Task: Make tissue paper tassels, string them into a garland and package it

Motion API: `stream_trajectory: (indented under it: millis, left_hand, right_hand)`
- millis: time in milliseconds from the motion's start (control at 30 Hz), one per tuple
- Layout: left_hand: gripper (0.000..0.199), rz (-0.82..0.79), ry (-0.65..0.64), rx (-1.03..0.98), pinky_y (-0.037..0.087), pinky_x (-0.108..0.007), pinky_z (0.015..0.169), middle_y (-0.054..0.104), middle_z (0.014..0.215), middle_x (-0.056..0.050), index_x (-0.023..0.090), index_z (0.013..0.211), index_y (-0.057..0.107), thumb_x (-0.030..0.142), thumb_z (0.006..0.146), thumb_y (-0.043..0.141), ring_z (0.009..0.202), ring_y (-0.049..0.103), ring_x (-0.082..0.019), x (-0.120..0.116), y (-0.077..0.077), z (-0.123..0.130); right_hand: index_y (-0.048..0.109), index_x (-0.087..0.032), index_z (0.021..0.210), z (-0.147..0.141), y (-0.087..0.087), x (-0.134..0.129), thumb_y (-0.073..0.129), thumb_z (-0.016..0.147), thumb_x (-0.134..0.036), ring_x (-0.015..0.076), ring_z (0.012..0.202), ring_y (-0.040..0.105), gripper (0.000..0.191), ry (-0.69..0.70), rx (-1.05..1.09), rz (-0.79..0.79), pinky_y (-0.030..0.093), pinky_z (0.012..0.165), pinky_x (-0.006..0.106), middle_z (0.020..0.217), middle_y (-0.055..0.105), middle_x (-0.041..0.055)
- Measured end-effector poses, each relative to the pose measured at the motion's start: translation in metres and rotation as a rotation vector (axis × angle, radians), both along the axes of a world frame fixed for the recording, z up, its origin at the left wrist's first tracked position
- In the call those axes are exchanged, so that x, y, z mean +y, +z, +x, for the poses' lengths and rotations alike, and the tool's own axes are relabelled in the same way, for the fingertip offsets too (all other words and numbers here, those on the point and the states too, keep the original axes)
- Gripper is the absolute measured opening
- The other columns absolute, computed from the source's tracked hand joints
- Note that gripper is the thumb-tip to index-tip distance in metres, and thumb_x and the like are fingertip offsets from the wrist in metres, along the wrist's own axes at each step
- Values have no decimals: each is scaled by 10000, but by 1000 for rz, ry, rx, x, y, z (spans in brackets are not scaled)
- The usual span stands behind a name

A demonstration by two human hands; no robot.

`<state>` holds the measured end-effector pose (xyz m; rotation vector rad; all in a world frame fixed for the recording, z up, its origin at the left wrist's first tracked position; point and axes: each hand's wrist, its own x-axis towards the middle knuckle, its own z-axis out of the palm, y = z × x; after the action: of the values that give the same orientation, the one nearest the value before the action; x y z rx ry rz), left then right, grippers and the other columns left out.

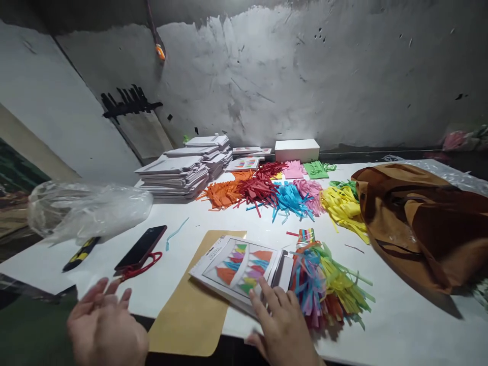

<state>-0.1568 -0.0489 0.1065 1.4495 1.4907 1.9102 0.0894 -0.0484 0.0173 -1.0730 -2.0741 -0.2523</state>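
Note:
My left hand is raised palm up near the table's front left, fingers apart and holding nothing, a little below a black phone with a red strap. My right hand rests with spread fingertips on the right part of a printed packet showing colourful tassels. Under the packet lies a tan paper sheet. Just right of the packet, touching or nearly so, is a bundle of multicoloured tassels, partly behind my right hand.
Stacked white packets stand at the back left, beside clear plastic and a yellow-black cutter. Orange, blue and yellow tassels lie mid-table. A white box is behind; brown fabric covers the right.

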Motion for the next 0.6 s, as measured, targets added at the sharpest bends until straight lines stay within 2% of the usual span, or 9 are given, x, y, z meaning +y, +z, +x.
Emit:
stream_trajectory:
  millis: [67, 133, 200, 267, 333, 400, 467, 533, 600]
  left_hand:
    - [528, -25, 28, 116, 483, -475, 1047, 651, 1262, -106, 232, 1241, 613, 612, 875, 605, 1261, 553, -324, 1, -13, 1]
    - [495, -64, 51, 275, 470, -488, 1061, 612, 1325, -117, 238, 1283, 584, 530, 886, 627, 1296, 527, -332, 2, -35, 12]
    - [449, -109, 11, 463, 447, -506, 1084, 562, 1394, -127, 247, 1315, 553, 434, 911, 614, 1339, 488, -328, 4, -59, 34]
    - [434, -172, -118, 683, 374, -568, 1127, 481, 1482, -143, 243, 1332, 543, 347, 915, 599, 1411, 400, -343, 10, -80, 62]
    - [536, -311, -217, 907, 272, -685, 1128, 351, 1579, -172, 222, 1382, 526, 265, 857, 625, 1479, 244, -411, 20, -92, 92]
    - [664, -489, -239, 1060, 201, -745, 1109, 264, 1619, -187, 207, 1435, 490, 142, 785, 616, 1499, 129, -449, 29, -96, 113]
    - [779, -611, -240, 1124, 173, -744, 1116, 239, 1627, -190, 195, 1471, 450, 33, 719, 570, 1505, 92, -444, 37, -97, 123]
    - [852, -617, -257, 1114, 171, -716, 1140, 252, 1625, -182, 190, 1490, 421, -30, 673, 524, 1509, 110, -420, 39, -99, 122]
    - [884, -521, -283, 1053, 194, -697, 1152, 287, 1615, -165, 211, 1499, 401, -54, 661, 494, 1507, 161, -397, 39, -101, 114]
  right_hand:
    - [634, -215, 1291, 8, -8, 10, 669, 867, -473, 317, 1087, 635, 497, -49, -7, -76, 532, 891, 483, 1359, 628, 125]
    - [576, -231, 1374, 21, -8, 24, 692, 872, -427, 373, 1296, 501, 552, -258, -42, -151, 411, 1039, 582, 1463, 528, 144]
    - [515, -241, 1442, 31, -6, 41, 726, 851, -405, 463, 1405, 342, 648, -502, -115, -332, 306, 1053, 705, 1568, 373, 174]
    - [474, -250, 1477, 38, -7, 56, 749, 825, -425, 539, 1414, 268, 729, -615, -161, -553, 283, 994, 786, 1607, 274, 193]
    - [456, -281, 1487, 47, -14, 65, 707, 865, -357, 527, 1412, 289, 675, -589, -168, -678, 317, 996, 766, 1609, 282, 173]
    - [446, -308, 1490, 65, -23, 67, 596, 923, -206, 432, 1426, 340, 595, -518, -162, -693, 356, 1071, 645, 1603, 317, 139]
    - [436, -314, 1495, 93, -30, 62, 465, 946, -100, 310, 1425, 393, 590, -468, -154, -680, 389, 1118, 482, 1602, 331, 109]
    - [439, -298, 1494, 122, -31, 53, 394, 951, -97, 240, 1415, 422, 581, -405, -65, -649, 413, 1118, 401, 1583, 371, 93]
    - [421, -289, 1504, 139, -28, 40, 372, 956, -141, 229, 1432, 394, 570, -249, 69, -559, 417, 1119, 412, 1567, 400, 83]
